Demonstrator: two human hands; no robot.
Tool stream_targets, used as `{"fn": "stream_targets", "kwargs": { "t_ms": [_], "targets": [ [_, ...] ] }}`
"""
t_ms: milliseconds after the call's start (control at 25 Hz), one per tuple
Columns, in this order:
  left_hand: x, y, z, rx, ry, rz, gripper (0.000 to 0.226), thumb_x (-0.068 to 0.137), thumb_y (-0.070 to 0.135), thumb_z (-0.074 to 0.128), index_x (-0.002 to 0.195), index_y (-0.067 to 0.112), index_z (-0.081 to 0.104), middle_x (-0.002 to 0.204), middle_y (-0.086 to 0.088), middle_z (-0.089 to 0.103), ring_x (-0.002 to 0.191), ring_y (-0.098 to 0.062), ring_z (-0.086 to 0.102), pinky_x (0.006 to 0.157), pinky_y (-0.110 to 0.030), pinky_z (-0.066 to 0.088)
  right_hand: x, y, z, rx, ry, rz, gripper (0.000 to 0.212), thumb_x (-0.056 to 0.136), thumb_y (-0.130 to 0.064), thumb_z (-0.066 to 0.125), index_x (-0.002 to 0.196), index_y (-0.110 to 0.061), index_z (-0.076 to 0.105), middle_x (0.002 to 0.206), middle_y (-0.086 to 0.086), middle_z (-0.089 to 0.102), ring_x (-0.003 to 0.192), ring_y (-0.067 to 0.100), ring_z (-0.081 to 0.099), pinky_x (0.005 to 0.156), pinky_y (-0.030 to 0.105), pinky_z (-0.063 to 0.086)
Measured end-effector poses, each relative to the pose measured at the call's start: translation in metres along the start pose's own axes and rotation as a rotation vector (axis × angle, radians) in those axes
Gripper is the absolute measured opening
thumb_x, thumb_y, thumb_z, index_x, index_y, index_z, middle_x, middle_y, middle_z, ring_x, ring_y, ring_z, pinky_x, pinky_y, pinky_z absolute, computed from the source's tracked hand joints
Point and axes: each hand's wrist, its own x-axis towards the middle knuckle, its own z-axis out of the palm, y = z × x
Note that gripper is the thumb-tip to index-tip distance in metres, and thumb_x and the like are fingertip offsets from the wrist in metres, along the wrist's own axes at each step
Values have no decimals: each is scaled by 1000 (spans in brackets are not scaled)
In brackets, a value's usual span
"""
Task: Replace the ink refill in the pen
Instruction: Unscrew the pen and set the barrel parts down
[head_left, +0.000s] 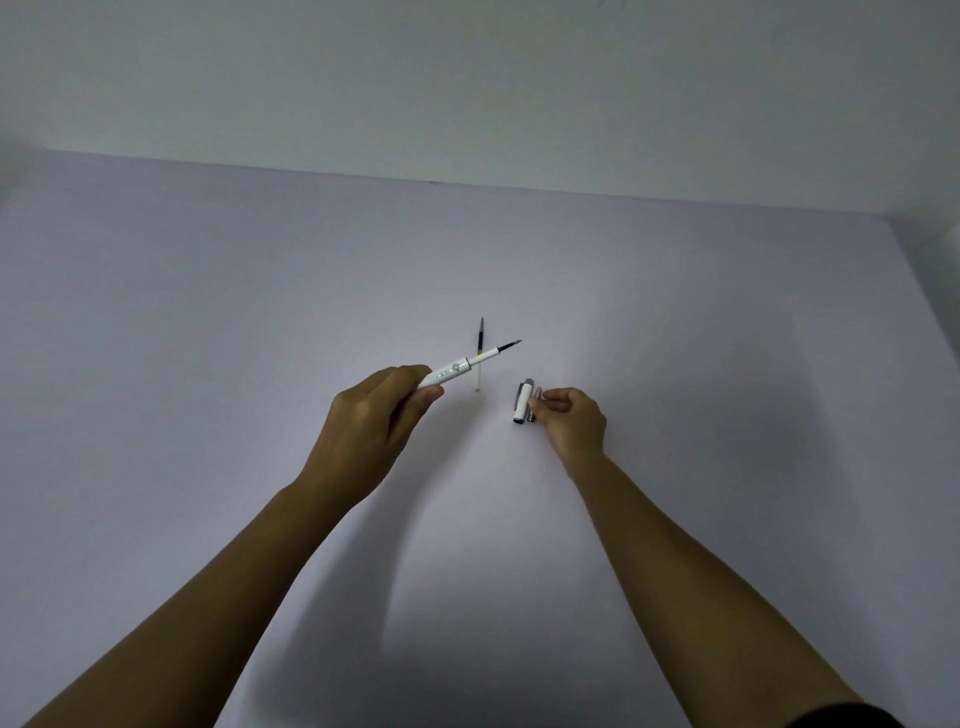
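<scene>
My left hand (379, 410) grips a white pen barrel (448, 375) above the table. A refill (501, 349) sticks out of its front end, tip pointing up and to the right. A second refill (479, 353) lies flat on the table behind it, dark tip away from me. My right hand (569, 423) rests on the table with its fingertips pinched on a small silvery pen part (536, 402). The white cap (523, 401) with a metal clip lies right beside that part, touching the fingers.
The work surface is a pale lilac table (260, 338) that meets a white wall (467, 78) at the back. A wall corner shows at the far right (935, 223). My two forearms reach in from the bottom edge.
</scene>
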Motion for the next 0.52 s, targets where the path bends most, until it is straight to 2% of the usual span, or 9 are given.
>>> {"fn": "stream_targets", "kwargs": {
  "t_ms": [160, 400, 520],
  "targets": [
    [-2, -1, -2, -8, -2, -1, 31, 90, 30, 45, 91, 5, 62, 64, 7, 44, 58, -9, 34, 49, -13, 25, 3, 2, 2, 13, 16, 7, 28, 78, -23, 74, 98, -5, 65, 99, 12, 73, 86, 18, 64, 71, 20, 41],
    [-5, -2, -2, 6, 0, -18, 26, 89, 26, 49, 92, 5, 63, 64, 7, 45, 54, -11, 38, 53, -9, 26, -2, -11, -2, 6, 19, 16, 30, 82, -30, 69, 100, -6, 65, 101, 10, 72, 94, 20, 65, 73, 20, 40],
    [-5, 1, -2, -6, 16, -39, 19, 88, 21, 52, 91, 5, 63, 63, 6, 44, 56, -10, 35, 50, -10, 28, -20, -38, -11, 115, 101, -164, 18, 89, -29, 59, 91, -12, 65, 83, -4, 69, 88, 19, 66, 67, 9, 40]
  ]
}}
